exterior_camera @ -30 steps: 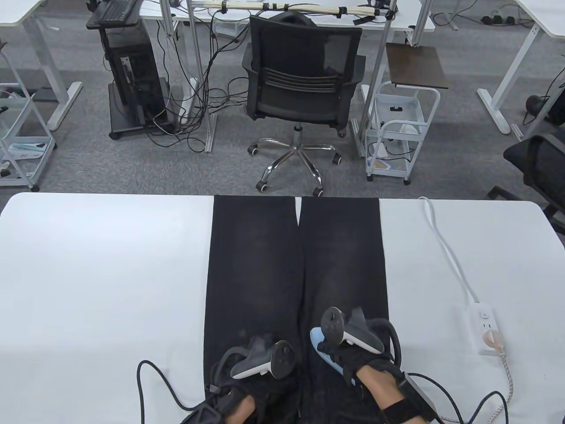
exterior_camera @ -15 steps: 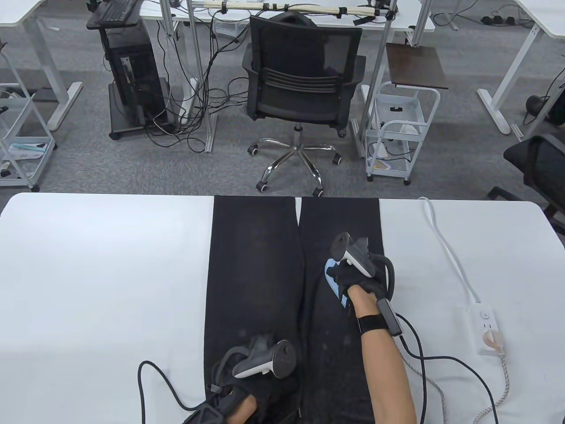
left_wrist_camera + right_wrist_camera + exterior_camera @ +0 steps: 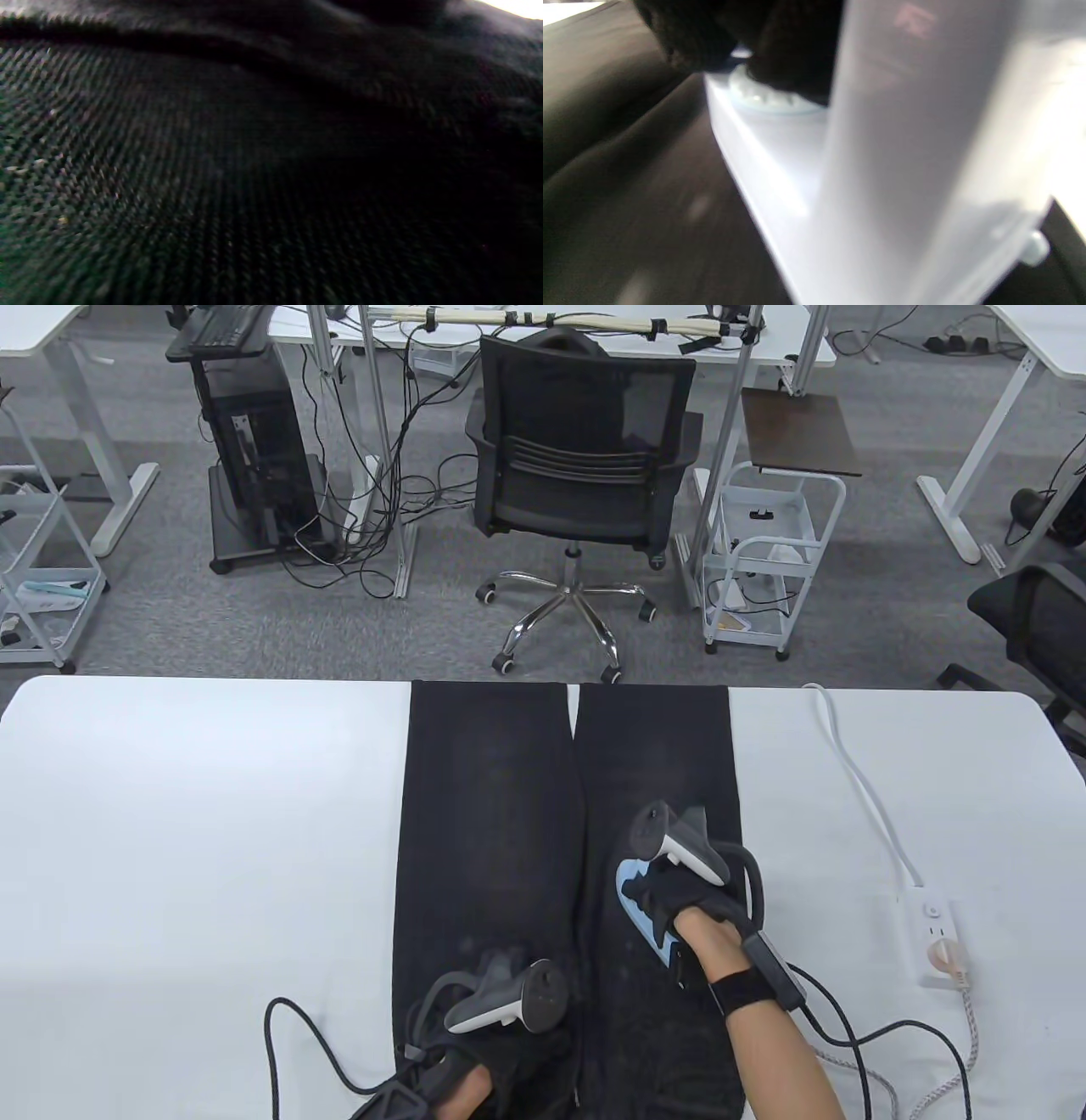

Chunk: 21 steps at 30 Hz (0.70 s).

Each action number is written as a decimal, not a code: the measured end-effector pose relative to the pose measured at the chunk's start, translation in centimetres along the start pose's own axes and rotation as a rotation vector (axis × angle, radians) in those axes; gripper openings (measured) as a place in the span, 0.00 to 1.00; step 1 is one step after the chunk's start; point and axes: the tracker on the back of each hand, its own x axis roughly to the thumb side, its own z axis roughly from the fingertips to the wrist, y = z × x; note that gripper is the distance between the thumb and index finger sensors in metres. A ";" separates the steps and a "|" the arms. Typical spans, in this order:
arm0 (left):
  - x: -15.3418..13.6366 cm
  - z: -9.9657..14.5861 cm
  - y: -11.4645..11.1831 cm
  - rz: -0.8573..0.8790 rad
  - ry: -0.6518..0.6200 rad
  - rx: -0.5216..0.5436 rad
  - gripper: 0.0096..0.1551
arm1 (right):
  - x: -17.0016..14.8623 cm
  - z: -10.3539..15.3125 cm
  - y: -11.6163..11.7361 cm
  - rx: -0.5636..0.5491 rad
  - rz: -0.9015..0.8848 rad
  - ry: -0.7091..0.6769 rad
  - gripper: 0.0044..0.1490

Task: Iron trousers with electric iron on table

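Black trousers (image 3: 492,814) lie flat along the white table (image 3: 195,831), their legs pointing away from me. A light-blue electric iron (image 3: 632,899) sits on the right trouser leg, and my right hand (image 3: 670,903) grips its handle from above. The right wrist view shows the iron's pale body (image 3: 882,169) close up on the dark cloth (image 3: 628,190), with gloved fingers (image 3: 793,46) at the top. My left hand (image 3: 509,1052) rests on the trousers near the front edge, on the left leg. Only dark woven cloth (image 3: 169,169) fills the left wrist view.
A white power strip (image 3: 929,929) lies at the right of the table, its white cable (image 3: 857,780) running to the far edge. The iron's braided cord (image 3: 967,1044) trails from the strip. A black office chair (image 3: 585,466) stands beyond the table.
My right hand pushed the iron away up the right leg, then drew it part of the way back toward me. The left hand stayed where it was.
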 end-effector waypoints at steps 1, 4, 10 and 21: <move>0.0 0.0 0.0 0.002 0.001 0.000 0.57 | 0.2 1.5 0.7 0.011 0.018 -0.033 0.35; 0.0 0.0 0.0 -0.001 0.001 0.002 0.57 | 0.6 5.3 2.5 0.026 0.042 -0.123 0.35; 0.0 0.0 -0.1 0.003 -0.010 -0.005 0.57 | 0.5 11.8 5.5 0.001 0.117 -0.261 0.35; 0.1 -0.1 -0.1 0.010 -0.042 -0.049 0.59 | 0.4 3.0 1.6 -0.169 0.135 -0.169 0.37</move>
